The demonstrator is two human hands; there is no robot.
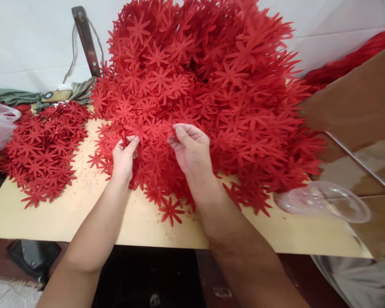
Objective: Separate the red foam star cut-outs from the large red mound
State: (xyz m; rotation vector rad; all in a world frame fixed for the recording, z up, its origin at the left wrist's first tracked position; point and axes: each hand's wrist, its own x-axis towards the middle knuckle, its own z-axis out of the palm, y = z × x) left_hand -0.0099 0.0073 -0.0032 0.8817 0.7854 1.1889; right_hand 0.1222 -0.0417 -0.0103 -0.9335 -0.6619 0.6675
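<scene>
A large heap of red flower-shaped cutouts (192, 85) covers the middle of the pale table (141, 226). Over its front left part, my left hand (125, 156) is closed, thumb against the fingers, with a bit of red showing between them. My right hand (191, 147) is a short way to the right, its thumb and index finger pinched on a red cutout. Petals between the two hands blend with the heap behind, so where the held piece ends is unclear. One single red flower (171, 211) lies near the table's front edge.
On the left is a smaller pile of red flowers (45, 149), beside a plastic bag (1, 122) and dark cloth (14, 96). A clear plastic container (324, 201) lies at the right, next to a cardboard box (359, 111) with a metal rod (359, 162).
</scene>
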